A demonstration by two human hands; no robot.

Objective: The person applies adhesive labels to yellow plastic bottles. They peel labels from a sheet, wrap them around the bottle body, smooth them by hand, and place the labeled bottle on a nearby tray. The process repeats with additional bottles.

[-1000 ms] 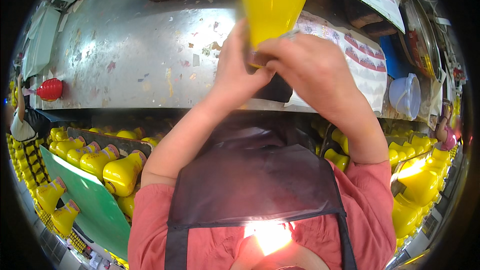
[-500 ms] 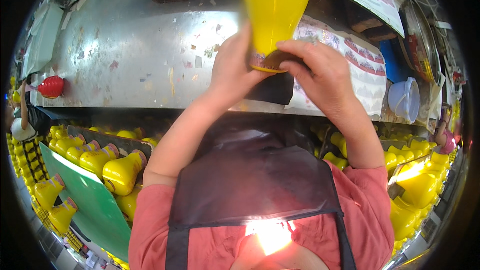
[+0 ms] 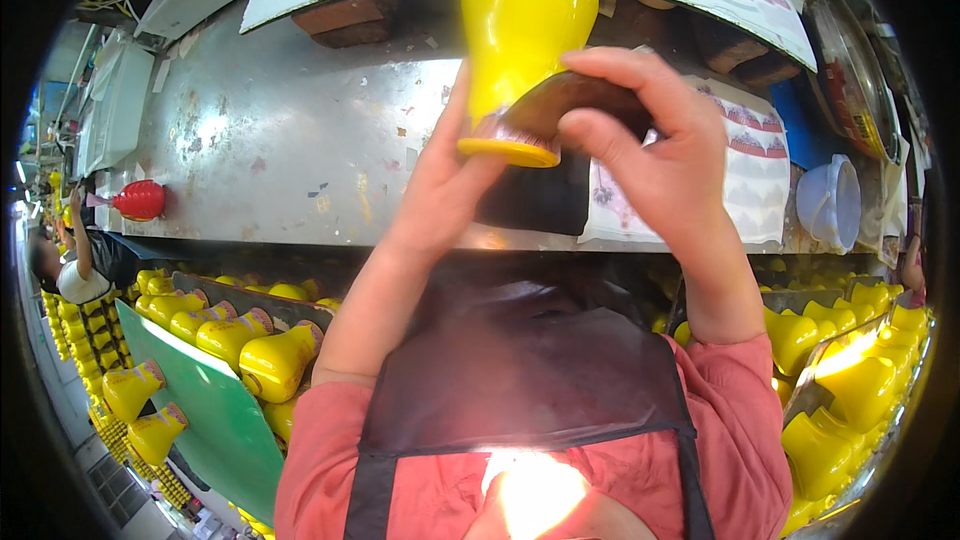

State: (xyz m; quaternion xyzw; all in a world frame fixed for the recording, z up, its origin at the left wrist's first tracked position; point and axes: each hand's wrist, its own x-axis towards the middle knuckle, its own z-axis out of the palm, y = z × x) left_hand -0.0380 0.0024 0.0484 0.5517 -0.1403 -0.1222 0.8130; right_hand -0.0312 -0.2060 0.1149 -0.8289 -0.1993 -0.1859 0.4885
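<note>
A glossy yellow vase-shaped piece (image 3: pixel 525 20) is held over the metal table, its wide end away from me and its narrow rim toward me. My left hand (image 3: pixel 440 180) grips it from the left near the narrow end, with its far fingers hidden behind. Around the neck by the rim runs a pinkish patterned band (image 3: pixel 490 128). My right hand (image 3: pixel 665 130) pinches a thin, dark, flexible flat piece (image 3: pixel 585 105) between thumb and fingers. Its edge lies against the neck at the band. Below the hands lies a black pad or cloth (image 3: pixel 535 202).
Printed pattern sheets (image 3: pixel 745 180) lie at the right by a pale bucket (image 3: pixel 830 202). A red bottle (image 3: pixel 140 200) stands left. A white board rests on bricks (image 3: pixel 345 18) at the back. Yellow pieces (image 3: pixel 280 360) and a green board (image 3: pixel 200 410) flank me; a co-worker (image 3: pixel 85 280) is far left.
The yellow piece has tilted, its rim shifting left and toward me. My right hand's dark flat piece now shows more of its face. The whole view has shifted slightly.
</note>
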